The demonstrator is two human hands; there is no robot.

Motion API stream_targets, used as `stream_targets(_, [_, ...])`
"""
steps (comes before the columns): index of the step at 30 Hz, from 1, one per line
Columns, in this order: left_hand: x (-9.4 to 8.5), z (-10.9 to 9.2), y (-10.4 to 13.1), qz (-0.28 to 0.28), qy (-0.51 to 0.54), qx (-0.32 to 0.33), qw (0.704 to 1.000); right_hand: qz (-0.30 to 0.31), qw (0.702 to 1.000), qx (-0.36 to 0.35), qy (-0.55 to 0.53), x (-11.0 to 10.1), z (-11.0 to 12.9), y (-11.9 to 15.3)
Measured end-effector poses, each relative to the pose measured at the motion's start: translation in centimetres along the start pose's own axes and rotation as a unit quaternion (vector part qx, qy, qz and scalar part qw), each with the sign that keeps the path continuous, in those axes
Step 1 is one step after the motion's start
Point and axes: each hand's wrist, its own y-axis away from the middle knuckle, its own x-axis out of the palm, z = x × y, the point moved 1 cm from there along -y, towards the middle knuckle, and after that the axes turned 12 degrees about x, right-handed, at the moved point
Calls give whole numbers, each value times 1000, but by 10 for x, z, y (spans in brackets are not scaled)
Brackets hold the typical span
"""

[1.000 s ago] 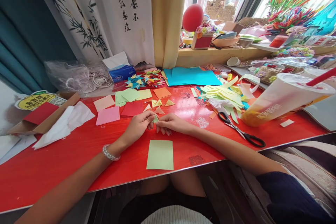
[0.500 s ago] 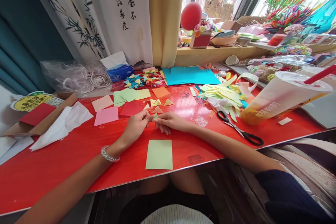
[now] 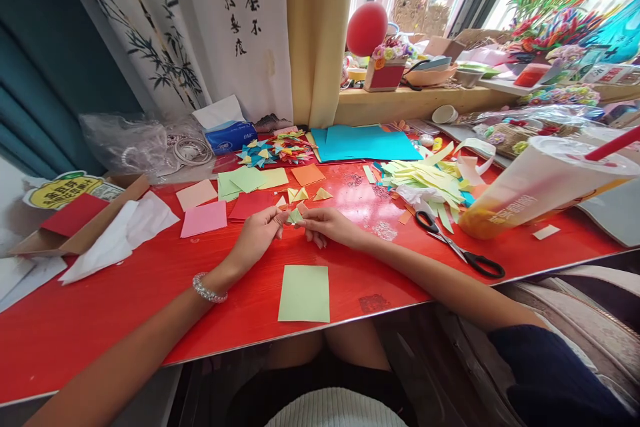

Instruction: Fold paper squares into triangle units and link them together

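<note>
Between my two hands is a small folded piece of light green paper [image 3: 295,217], held above the red table. My left hand [image 3: 260,235] pinches its left side, a clear beaded bracelet on the wrist. On the other side the fingertips of my right hand [image 3: 330,225] grip it, the lower fingers curled beneath. A flat light green paper square [image 3: 304,293] lies near the table edge below my hands. Just beyond them sit several small folded paper triangles [image 3: 299,195], yellow and orange. Dark red paper squares [image 3: 250,205] lie behind my left hand.
Black-handled scissors [image 3: 457,247] and a tilted-looking drink cup [image 3: 545,187] stand to the right. Paper strips [image 3: 425,180] are heaped behind the scissors. Pink squares [image 3: 203,219], a tissue pack [image 3: 229,137] and a cardboard tray [image 3: 80,220] are at the left. Blue sheets [image 3: 367,145] lie at the back.
The folded green paper has opened out a little and shows more of its faces between my fingers. Both hands stay in nearly the same place; the view shifts slightly.
</note>
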Motion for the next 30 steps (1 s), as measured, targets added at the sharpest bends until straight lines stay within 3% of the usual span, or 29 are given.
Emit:
stream_targets(4, [-2, -1, -1, -8, 5, -14, 1000, -86, 995, -4, 59, -16, 4, -1])
stream_targets(9, [-5, -7, -2, -12, -79, -4, 997, -147, 978, 40, 142, -64, 1, -2])
stream_targets(11, [-4, -11, -2, 38, -122, 2, 992, -148, 972, 73, 169, -79, -3, -2])
stream_targets(14, [-3, -16, 2, 177, -147, 24, 973, -142, 967, 104, 183, -89, -7, -2])
stream_targets(18, [-6, -24, 11, 353, -117, 88, 924, -172, 967, 110, 155, -88, -10, -4])
stream_targets(21, [-8, -26, 16, 425, -126, 110, 890, -224, 966, 86, 99, -86, -9, -4])
stream_targets(25, [-6, -22, 15, 423, -131, 107, 890, -234, 970, 47, 35, -74, 0, 0])
stream_targets(30, [-8, -20, 14, 367, -143, 109, 913, -152, 987, 30, 43, -45, 11, 6])
